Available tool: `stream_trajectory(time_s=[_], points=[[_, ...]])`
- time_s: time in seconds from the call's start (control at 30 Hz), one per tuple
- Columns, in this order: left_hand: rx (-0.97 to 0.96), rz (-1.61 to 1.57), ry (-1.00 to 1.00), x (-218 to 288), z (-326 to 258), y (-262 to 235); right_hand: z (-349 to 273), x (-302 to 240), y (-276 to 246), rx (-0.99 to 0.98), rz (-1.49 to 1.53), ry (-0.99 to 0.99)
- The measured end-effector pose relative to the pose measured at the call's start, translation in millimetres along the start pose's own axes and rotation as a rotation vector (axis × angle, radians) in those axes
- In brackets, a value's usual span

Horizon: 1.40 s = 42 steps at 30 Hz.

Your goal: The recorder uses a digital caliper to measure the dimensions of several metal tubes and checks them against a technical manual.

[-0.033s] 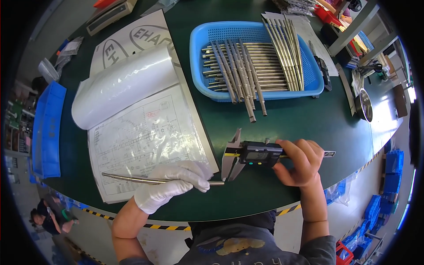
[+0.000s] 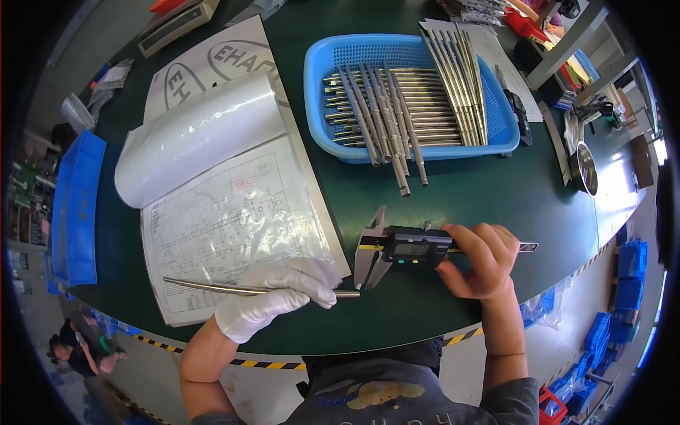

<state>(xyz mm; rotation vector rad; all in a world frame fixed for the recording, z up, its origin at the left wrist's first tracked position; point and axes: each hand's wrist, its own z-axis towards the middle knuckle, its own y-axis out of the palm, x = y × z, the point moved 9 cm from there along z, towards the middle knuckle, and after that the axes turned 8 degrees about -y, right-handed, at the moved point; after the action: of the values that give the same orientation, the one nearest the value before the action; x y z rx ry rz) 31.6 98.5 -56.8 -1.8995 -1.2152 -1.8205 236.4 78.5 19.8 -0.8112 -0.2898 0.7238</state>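
In a white glove, my left hand (image 2: 273, 294) is closed around a thin metal rod (image 2: 205, 285), which lies nearly level above the table's near side. The rod's right end reaches the lower jaw tips of a digital caliper (image 2: 419, 244); whether the jaws grip it I cannot tell. My bare right hand (image 2: 487, 261) holds the caliper by its right part, thumb below and fingers above. Under the left hand lies a technical drawing (image 2: 219, 230) in a clear sleeve, its upper sheets folded back. Beyond the caliper, a blue plastic basket (image 2: 313, 92) holds many similar metal rods (image 2: 393, 117), some jutting over its near rim.
The green tabletop (image 2: 439, 312) curves along its near edge. At the left stands a blue bin (image 2: 76, 212); a scale (image 2: 177, 27) sits far left. A black-handled tool (image 2: 520, 117) lies right of the basket, near a metal bowl (image 2: 585, 168). Another person (image 2: 81, 343) is at lower left.
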Motion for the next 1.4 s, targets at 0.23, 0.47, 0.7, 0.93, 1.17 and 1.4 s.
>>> stream_trajectory(time_s=[0.23,0.47,0.7,0.93,1.17,1.4], points=[[0.001,0.003,-0.012,0,2,0,2,-1,1,0.001,0.011,-0.020],[-0.011,0.017,-0.004,0,1,2,1,-1,1,0.001,0.018,-0.021],[-0.013,-0.018,-0.008,-2,1,1,1,-1,3,0.000,0.025,-0.021],[-0.005,-0.012,-0.027,-2,0,0,1,1,2,0.012,0.026,-0.015],[0.013,-0.011,-0.062,-8,-1,-2,-3,1,2,0.004,-0.018,0.044],[0.008,-0.110,-0.035,-5,3,-1,-5,5,0,-0.013,-0.054,0.061]])
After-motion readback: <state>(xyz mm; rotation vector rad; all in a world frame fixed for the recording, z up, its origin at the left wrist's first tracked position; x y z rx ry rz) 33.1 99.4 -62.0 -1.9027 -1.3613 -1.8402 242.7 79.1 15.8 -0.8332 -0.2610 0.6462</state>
